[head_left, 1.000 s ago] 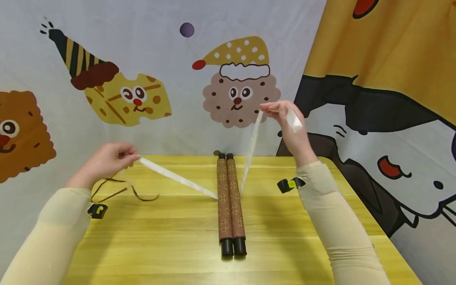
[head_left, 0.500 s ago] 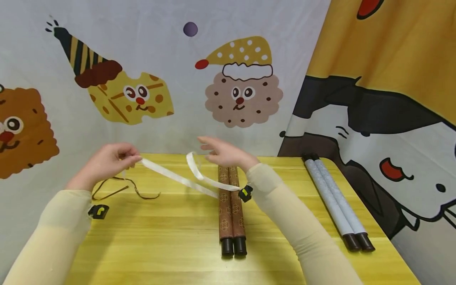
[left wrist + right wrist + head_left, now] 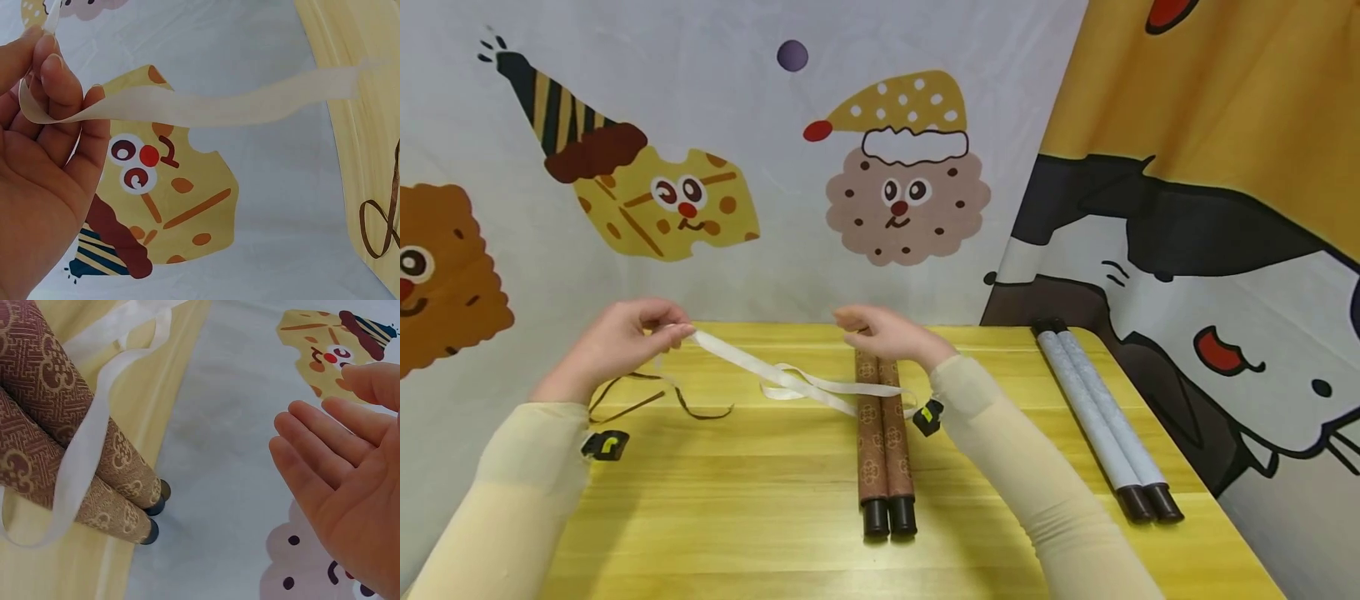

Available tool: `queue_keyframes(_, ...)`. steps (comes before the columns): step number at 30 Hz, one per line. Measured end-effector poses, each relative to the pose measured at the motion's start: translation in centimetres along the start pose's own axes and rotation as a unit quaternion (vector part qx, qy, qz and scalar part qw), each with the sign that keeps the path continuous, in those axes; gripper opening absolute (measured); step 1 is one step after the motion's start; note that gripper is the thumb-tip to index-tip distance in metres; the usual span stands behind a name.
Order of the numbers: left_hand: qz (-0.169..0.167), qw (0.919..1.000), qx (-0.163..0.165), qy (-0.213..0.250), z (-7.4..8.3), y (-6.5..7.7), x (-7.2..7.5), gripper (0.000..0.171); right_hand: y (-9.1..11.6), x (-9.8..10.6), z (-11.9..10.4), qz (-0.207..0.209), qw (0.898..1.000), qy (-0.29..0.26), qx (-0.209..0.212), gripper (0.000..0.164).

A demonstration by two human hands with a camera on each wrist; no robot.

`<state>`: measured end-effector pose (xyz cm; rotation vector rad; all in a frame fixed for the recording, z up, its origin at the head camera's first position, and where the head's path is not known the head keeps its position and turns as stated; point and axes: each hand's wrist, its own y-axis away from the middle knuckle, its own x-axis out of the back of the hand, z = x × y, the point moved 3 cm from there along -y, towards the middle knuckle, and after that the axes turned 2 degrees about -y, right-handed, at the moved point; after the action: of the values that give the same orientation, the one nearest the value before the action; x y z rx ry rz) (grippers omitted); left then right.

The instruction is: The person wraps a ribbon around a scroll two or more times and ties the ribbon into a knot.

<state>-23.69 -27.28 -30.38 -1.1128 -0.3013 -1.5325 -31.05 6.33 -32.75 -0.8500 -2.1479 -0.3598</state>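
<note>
My left hand (image 3: 632, 346) pinches one end of a white ribbon (image 3: 748, 362) between thumb and fingers, above the table's left side. From there the ribbon slants down to a brown patterned double scroll (image 3: 883, 450) with black end knobs. Its other length lies across the top of the scroll and loops on the table to the left. In the left wrist view a tail of ribbon (image 3: 237, 106) hangs from the fingers. My right hand (image 3: 887, 333) is over the scroll's far end, holding nothing; in the right wrist view its fingers (image 3: 319, 444) are spread loosely.
A second double scroll, pale blue-grey (image 3: 1097, 417), lies along the right edge of the yellow wooden table (image 3: 737, 517). A thin brown cord (image 3: 681, 404) lies on the table under my left hand. A cartoon-printed cloth (image 3: 790, 208) hangs behind.
My right hand has let go of its ribbon end and moved left over the scroll; that length has dropped across it. The blue-grey scroll has come into view. My left hand keeps its pinch.
</note>
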Motion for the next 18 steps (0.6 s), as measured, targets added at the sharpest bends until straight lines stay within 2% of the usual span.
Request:
queue_keyframes(4, 0.004, 1.0, 0.004, 0.008, 0.0, 0.0, -0.1, 0.01, -0.2, -0.8, 0.0, 0.008, 1.0, -0.014, -0.006, 0.047)
queue_keyframes(8, 0.009, 0.9994, 0.024, 0.023, -0.1, 0.1, -0.2, 0.011, -1.1, -2.6, -0.5, 0.012, 0.999, -0.038, 0.004, 0.044)
queue_keyframes(13, 0.02, 0.9973, 0.051, 0.048, 0.0, 0.3, -0.4, 0.013, -2.6, -5.3, -2.1, -0.013, 0.999, -0.038, 0.035, 0.044)
queue_keyframes(18, 0.035, 0.9959, 0.048, 0.068, 0.3, 0.3, -0.7, 0.014, -3.7, -7.2, -3.7, -0.037, 0.997, -0.047, 0.044, 0.041)
